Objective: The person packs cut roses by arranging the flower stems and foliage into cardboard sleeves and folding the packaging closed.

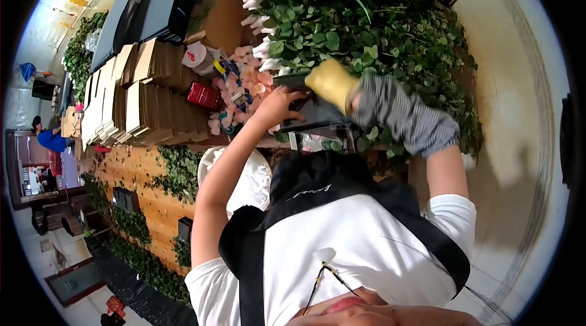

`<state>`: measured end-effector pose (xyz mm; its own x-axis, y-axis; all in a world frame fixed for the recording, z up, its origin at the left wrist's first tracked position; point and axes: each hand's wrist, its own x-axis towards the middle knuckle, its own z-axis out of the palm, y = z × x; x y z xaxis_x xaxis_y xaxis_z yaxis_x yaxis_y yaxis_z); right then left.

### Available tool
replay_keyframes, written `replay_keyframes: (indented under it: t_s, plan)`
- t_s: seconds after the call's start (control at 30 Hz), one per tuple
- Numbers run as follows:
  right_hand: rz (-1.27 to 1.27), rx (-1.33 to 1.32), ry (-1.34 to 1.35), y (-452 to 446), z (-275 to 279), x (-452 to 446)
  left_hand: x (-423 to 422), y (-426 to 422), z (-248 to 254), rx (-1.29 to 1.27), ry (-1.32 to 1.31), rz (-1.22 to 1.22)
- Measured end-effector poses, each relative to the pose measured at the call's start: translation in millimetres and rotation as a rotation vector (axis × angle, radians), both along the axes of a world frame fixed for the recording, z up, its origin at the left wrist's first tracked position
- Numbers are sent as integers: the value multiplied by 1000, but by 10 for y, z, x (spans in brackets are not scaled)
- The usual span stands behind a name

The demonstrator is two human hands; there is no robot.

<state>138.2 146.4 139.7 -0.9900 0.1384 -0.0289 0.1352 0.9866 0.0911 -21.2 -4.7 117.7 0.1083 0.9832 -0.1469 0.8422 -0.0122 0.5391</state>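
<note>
Person at a worktable, white T-shirt, black apron. Left hand (282,108), bare, is partly open, fingers bent and spread at the near left edge of a dark sheet-like piece (325,114); can't tell if it grips or just presses. Right hand (332,86), in a yellow glove with a striped sleeve (400,112) above it, is blurred and looks closed over the same piece; can't make out what is in its fingers. The dark piece lies between the hands, at the table's near edge, in front of the apron. Just below it, an open frame (317,142) with something clear and pinkish inside, plus a few leaves beside it.

Near side, left of the apron: round container (235,173) with a white liner bunched in it; contents hard to read. On the table, left of the bare hand: pink petals (247,79), loose, small blue and yellow bits among them. Red box (204,96) next to them, looks shut, and a white roll-like item (196,57) just beyond. Leafy stems (366,27) heaped past the hands and to the right, white pieces along their left edge.

Left of the red box, cardboard pieces (149,97) stand packed in rows, large dark panels (162,0) behind. Further off, greenery (177,173) lies on wooden boards with black crates (125,199), insides unreadable. Far left, another person (52,140) in blue.
</note>
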Motion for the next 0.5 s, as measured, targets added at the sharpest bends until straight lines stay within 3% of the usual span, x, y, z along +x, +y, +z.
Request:
replay_keyframes:
  t_s: [0.03, 0.07, 0.1, 0.13, 0.2, 0.27, 0.33, 0.37, 0.4, 0.43, 0.47, 0.5]
  plan:
    - [12, 129, 188, -214, -224, 99, 40, -73, -81, 73, -60, 75]
    - [-82, 202, 74, -403, -192, 161, 94, -197, -207, 144, -117, 150]
    - [-151, 213, 75, -517, -359, 166, 279, -377, -318, 386, -142, 376]
    - [-221, 226, 84, -590, -569, 119, 399, -525, -679, 437, -118, 572]
    - [-285, 380, 28, -763, -728, 46, 514, -489, -467, 575, -110, 742]
    - [-235, 359, -67, -701, -593, 64, 369, -363, -104, 587, 189, 504]
    - [-114, 134, -81, -463, -473, 109, 174, -231, -56, 345, 256, 153]
    - [-128, -58, 47, -324, -119, 244, 108, -229, -219, 447, 306, 107]
    - [-127, -259, 172, -160, 164, 459, 139, -260, -211, 428, 262, 150]
    - [-246, -338, 335, -12, 31, 674, 195, -316, -174, 357, 302, 187]
    - [-446, -503, 104, 72, 241, 815, 241, -355, -299, 355, 271, 257]
    - [-439, -621, 177, 242, -94, 1087, 310, -383, -407, 432, 269, 335]
